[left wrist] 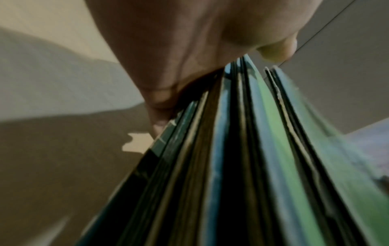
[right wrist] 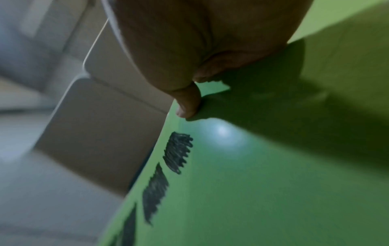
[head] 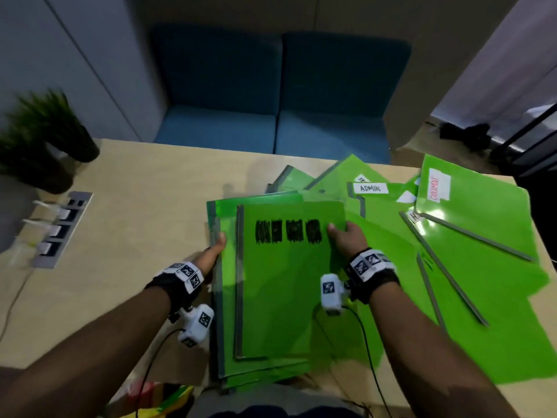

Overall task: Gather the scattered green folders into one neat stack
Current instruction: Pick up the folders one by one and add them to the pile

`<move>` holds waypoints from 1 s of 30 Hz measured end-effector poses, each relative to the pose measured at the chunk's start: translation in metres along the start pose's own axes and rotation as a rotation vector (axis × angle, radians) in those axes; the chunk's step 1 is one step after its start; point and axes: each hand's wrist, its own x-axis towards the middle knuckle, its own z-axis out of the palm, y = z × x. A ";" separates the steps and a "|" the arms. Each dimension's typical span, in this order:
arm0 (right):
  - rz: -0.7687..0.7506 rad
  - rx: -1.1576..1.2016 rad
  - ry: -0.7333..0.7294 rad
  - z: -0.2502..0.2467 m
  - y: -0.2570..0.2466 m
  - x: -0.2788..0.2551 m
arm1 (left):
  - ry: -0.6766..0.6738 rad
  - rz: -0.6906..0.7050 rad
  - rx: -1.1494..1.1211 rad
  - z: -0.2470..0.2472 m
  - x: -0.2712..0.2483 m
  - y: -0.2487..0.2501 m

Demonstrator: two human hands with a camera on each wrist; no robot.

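Note:
A bundle of green folders (head: 271, 285) with grey spines is held above the wooden table (head: 135, 212). Its top folder bears black scribbled-out marks (head: 287, 231). My left hand (head: 215, 247) grips the bundle's left edge, thumb on top; the left wrist view shows the folder edges (left wrist: 242, 149) fanned between thumb and fingers. My right hand (head: 346, 236) pinches the top folder's right edge, its thumb (right wrist: 187, 103) lying on the green cover (right wrist: 263, 183). Several more green folders (head: 470, 251) lie fanned over the table's right side, one labelled ADMIN (head: 370, 188).
A potted plant (head: 45, 137) stands at the table's far left, with a socket strip (head: 61, 229) holding white plugs beside it. A blue sofa (head: 277, 95) sits beyond the far edge. A colourful bag (head: 156, 393) lies at the near edge.

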 end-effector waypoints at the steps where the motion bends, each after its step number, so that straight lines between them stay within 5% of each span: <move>1: 0.008 -0.147 -0.024 0.010 0.001 -0.001 | 0.003 0.024 -0.015 0.006 -0.021 0.012; 5: -0.029 -0.517 -0.076 0.027 -0.012 -0.002 | -0.058 0.104 0.047 0.012 -0.039 0.020; 9: -0.394 -0.644 -0.083 0.043 -0.039 0.003 | -0.033 0.162 0.174 0.010 -0.008 0.000; 13: -0.607 -0.925 -0.327 0.070 -0.059 -0.001 | -0.007 0.112 0.168 0.005 0.036 -0.031; 21: -0.681 -0.855 -0.291 0.083 -0.057 -0.007 | -0.010 0.119 0.087 0.004 0.042 -0.037; 23: -0.629 -0.715 -0.190 0.060 -0.049 0.004 | 0.004 0.122 0.114 0.006 0.029 -0.027; 25: -0.480 -0.560 0.062 0.025 -0.030 0.020 | 0.011 0.134 0.134 0.009 0.015 -0.018; 27: -0.253 -0.560 0.273 -0.014 0.003 0.034 | 0.026 0.137 0.134 0.009 0.008 -0.014; 30: 0.226 -0.494 0.381 -0.062 0.051 0.034 | 0.061 0.149 0.158 0.011 0.007 -0.012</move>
